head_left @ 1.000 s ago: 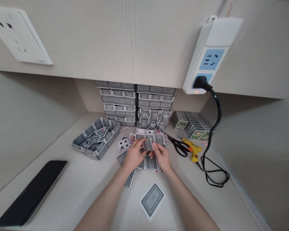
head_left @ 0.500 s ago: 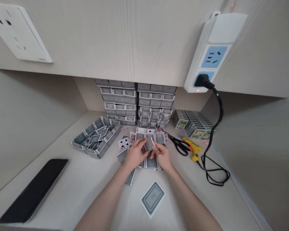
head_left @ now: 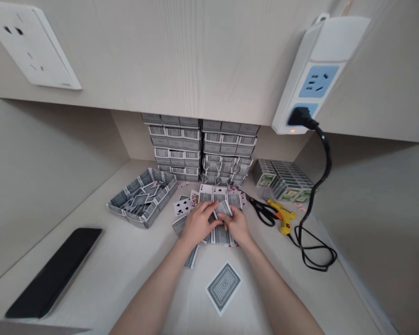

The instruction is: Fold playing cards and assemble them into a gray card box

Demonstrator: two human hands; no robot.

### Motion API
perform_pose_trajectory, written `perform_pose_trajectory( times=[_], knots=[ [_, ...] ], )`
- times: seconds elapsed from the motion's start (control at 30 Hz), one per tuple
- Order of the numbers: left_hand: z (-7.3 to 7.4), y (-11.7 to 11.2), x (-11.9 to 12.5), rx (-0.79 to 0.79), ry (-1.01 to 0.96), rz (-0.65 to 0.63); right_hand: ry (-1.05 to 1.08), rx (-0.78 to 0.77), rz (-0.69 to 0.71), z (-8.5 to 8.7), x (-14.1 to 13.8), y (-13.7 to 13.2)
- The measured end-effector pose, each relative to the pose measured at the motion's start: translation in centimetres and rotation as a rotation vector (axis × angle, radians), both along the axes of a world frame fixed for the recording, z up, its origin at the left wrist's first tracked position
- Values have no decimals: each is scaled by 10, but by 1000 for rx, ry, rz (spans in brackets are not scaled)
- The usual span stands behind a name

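Between my two hands is a grey-patterned playing card (head_left: pixel 224 208) with white edges. My left hand (head_left: pixel 199 223) grips its left side. The fingers of my right hand (head_left: pixel 236 224) pinch it from the right. Under my hands lies a panel of joined playing cards (head_left: pixel 220 236), backs up, with several face-up cards showing around its far edge. A six of spades (head_left: pixel 181 207) lies to the left of it. Folded cards (head_left: pixel 179 225) touch the panel's left side, beside my left wrist. One loose card (head_left: pixel 224 287) lies back up nearer to me, between my forearms.
A card-built tray (head_left: pixel 143 200) holding loose cards stands left. Stacked card-built boxes (head_left: pixel 199 149) line the back. Right are black scissors (head_left: pixel 263 213), a yellow glue gun (head_left: pixel 282 215) with its black cord, and packed card decks (head_left: pixel 282 179). A black, flat object (head_left: pixel 54 274) lies front left.
The card between my hands has turned and now lies flatter, its patterned face more visible. My right fingers have shifted around it. The whole view has moved slightly.
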State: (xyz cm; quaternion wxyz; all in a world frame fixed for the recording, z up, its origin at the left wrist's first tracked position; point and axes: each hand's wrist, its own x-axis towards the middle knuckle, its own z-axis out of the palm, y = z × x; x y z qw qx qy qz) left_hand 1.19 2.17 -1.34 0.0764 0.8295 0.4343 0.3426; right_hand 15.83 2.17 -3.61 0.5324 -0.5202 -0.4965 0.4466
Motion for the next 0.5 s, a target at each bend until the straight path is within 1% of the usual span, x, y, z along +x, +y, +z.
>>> perform_pose_trajectory(
  times=[0.07, 0.13, 0.17, 0.23, 0.3, 0.33, 0.37, 0.4, 0.5],
  knots=[
    [5, 0, -1, 23, -25, 3, -60, 3, -46, -1, 2, 0],
    [10, 4, -7, 61, -79, 69, -124, 7, -94, -2, 4, 0],
    [11, 7, -13, 77, -113, 137, -149, 3, -116, -2, 6, 0],
    [11, 14, -27, 94, -166, 327, -182, -14, -144, -2, 8, 0],
    [8, 23, -42, 48, -130, 478, -213, -28, -167, -3, 8, -1],
    [5, 27, -50, 3, -86, 510, -229, -29, -181, -2, 9, -1],
    [2, 30, -56, -49, -41, 515, -243, -27, -197, -2, 9, -1],
    [0, 33, -61, -105, 1, 488, -250, -23, -216, -2, 9, -1],
    [-6, 37, -70, -270, 78, 305, -233, -10, -274, -1, 10, -1]
  ],
)
